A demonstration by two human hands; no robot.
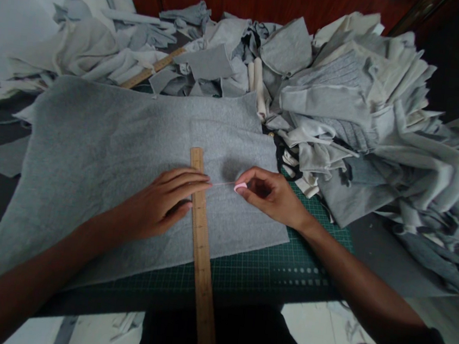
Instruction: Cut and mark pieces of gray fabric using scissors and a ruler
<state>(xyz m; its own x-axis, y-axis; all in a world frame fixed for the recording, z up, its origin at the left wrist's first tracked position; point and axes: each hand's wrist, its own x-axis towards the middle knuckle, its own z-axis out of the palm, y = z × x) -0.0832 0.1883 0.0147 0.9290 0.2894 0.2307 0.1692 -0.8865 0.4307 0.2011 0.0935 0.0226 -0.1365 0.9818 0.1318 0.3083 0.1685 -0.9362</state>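
My left hand point(174, 191) lies flat across a wooden ruler point(201, 240), fingers stretched out over it. Pinched between the thumb and fingers of my right hand point(272, 195) is a small pink piece of tailor's chalk point(240, 187), just right of the ruler. Both hands are over a grey fabric panel point(93, 141) spread on the table. A thin pale line runs from my left fingertips to the chalk; whether it is a mark or a thread I cannot tell. The ruler's near end sticks out past the table edge.
A green cutting mat point(243, 272) shows under the fabric's near edge. Black-handled scissors point(286, 156) lie right of the panel. Heaped grey and cream fabric pieces point(336, 95) line the back and right. Another wooden ruler point(154, 68) lies among scraps at the back left.
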